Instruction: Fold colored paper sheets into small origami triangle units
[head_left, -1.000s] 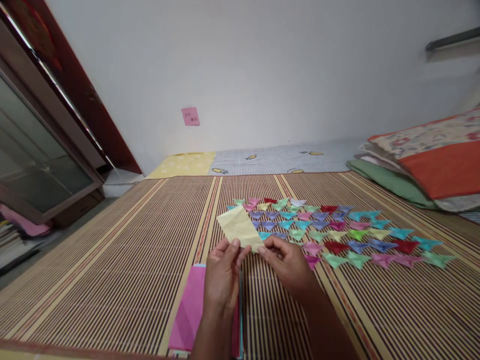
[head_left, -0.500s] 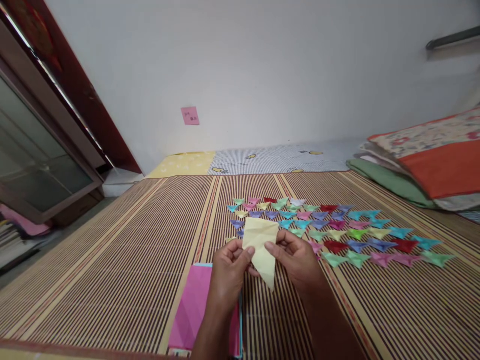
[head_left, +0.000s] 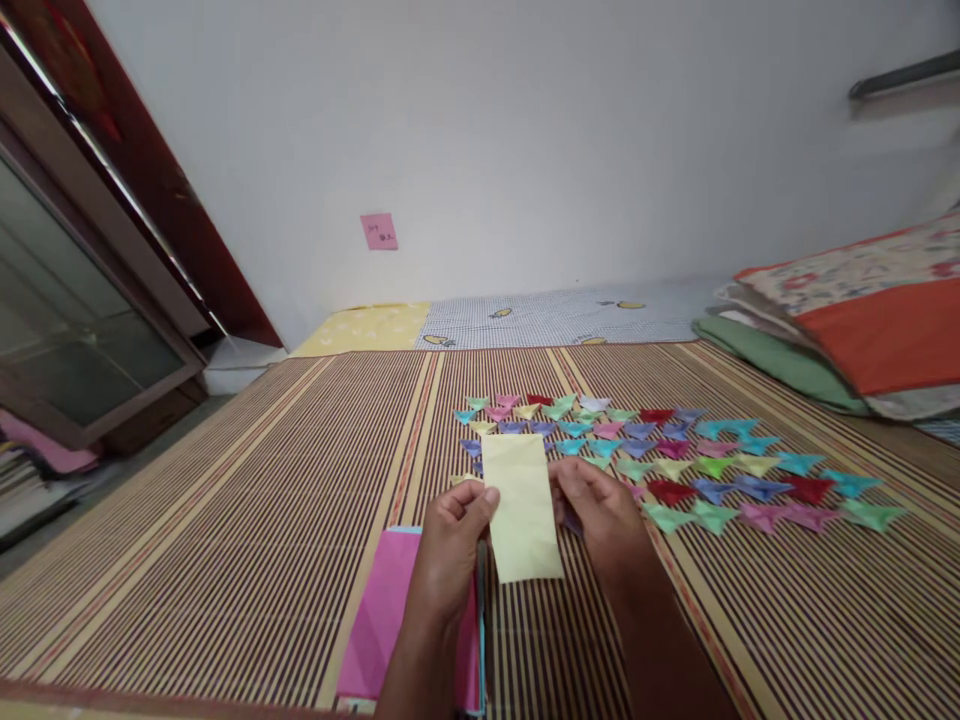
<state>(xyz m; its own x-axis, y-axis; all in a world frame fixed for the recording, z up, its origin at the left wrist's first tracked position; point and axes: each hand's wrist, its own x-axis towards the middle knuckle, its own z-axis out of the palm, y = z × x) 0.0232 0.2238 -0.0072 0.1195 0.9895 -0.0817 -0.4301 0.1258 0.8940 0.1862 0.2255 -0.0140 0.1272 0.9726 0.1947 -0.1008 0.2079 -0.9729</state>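
My left hand [head_left: 450, 545] and my right hand [head_left: 600, 515] hold a pale yellow paper rectangle [head_left: 523, 507] between them, above a striped bamboo mat [head_left: 225, 540]. Each hand pinches one long edge, left hand on the left edge, right hand on the right. The paper stands upright with creases across it. Beyond it, several small folded paper shapes [head_left: 675, 460] in many colours lie in rows on the mat. A stack of pink paper sheets [head_left: 382, 620] lies under my left wrist.
Folded bedding with an orange and floral quilt [head_left: 855, 320] sits at the right. A glass-fronted cabinet [head_left: 67, 310] stands at the left, with a pink note [head_left: 379, 231] on the white wall. A checked sheet [head_left: 555, 318] lies beyond the mat.
The yellow paper turned from a tilted, partly folded shape into an upright flat rectangle. Both hands shifted slightly and now grip its long sides.
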